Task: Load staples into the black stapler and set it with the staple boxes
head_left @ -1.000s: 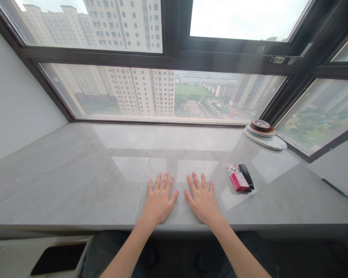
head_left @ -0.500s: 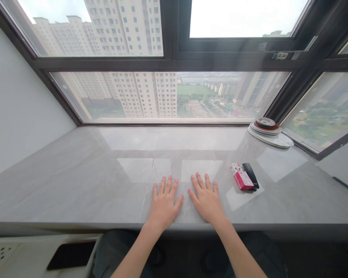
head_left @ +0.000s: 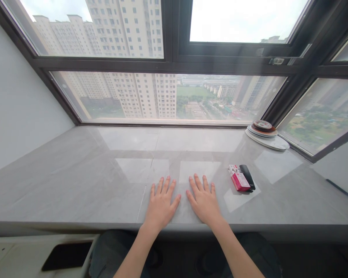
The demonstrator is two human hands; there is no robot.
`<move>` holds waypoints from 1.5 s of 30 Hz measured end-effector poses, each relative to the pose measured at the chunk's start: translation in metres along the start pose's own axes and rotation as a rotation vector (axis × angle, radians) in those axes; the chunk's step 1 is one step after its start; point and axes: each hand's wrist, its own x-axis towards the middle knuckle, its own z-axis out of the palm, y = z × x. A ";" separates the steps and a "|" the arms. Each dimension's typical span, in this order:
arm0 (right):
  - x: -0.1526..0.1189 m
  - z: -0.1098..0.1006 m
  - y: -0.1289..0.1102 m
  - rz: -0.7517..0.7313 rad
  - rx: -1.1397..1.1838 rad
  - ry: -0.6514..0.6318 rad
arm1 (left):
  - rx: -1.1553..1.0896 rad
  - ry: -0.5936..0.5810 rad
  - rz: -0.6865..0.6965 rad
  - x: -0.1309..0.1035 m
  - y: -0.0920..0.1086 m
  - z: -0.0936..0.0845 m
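Both left hand (head_left: 161, 207) and right hand (head_left: 205, 201) lie spread and empty, lower centre, on the bench (head_left: 69, 187); remotely, I judge a careless rightward sweep could scatter the centre-right pink box (head_left: 240, 181) and black stapler (head_left: 247, 176).

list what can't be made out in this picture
All in the head view:
Left hand and right hand: palms hidden by their own backs.
Pink-and-white box: fine print too small to read.
Black object: one side partly hidden by the box.
Bottom plate: centre covered by plates stacked on it.
White item, lower left: cut off by picture edges.
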 end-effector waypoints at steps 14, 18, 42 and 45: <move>-0.001 -0.003 0.000 0.015 -0.017 -0.014 | 0.047 -0.016 0.009 0.000 0.000 0.000; -0.001 -0.003 -0.001 0.017 -0.027 -0.019 | 0.058 -0.022 0.010 -0.001 0.000 -0.001; 0.009 -0.052 0.047 0.095 0.496 0.111 | -0.026 -0.020 0.012 -0.001 -0.001 -0.004; 0.011 -0.079 0.118 0.273 0.473 0.427 | -0.022 -0.016 0.012 -0.001 -0.002 -0.002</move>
